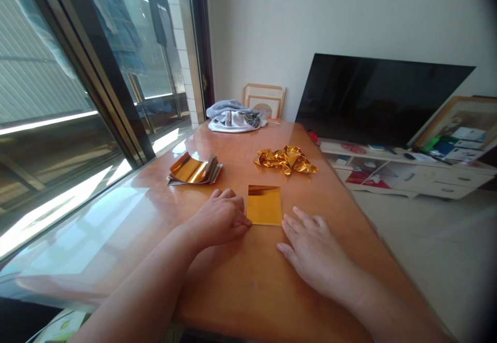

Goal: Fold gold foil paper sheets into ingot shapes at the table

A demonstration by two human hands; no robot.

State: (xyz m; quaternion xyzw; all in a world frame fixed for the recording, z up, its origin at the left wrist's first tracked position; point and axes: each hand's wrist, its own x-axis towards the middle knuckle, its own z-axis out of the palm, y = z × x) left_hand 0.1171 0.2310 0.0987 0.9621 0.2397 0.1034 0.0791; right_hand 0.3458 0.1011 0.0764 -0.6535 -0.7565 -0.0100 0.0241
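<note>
A gold foil paper sheet [264, 206] lies flat on the table in front of me, its lower edge towards me. My left hand [224, 215] is closed, its fingers curled and thumb and forefinger at the sheet's near left corner. At the near right corner, my right hand [312, 244] rests with fingers spread and a fingertip on or just beside the edge. Behind my left hand sits a stack of gold foil sheets [194, 169], the top one curling up. Folded, crinkled gold foil pieces [287, 160] lie in a heap beyond the sheet.
The glossy brown wooden table [248, 286] stretches away from me. Bundled grey and white cloth [235, 116] sits at its far end. A sliding glass window runs along the left. To the right, a large television [382, 99] stands on a low white cabinet [411, 177].
</note>
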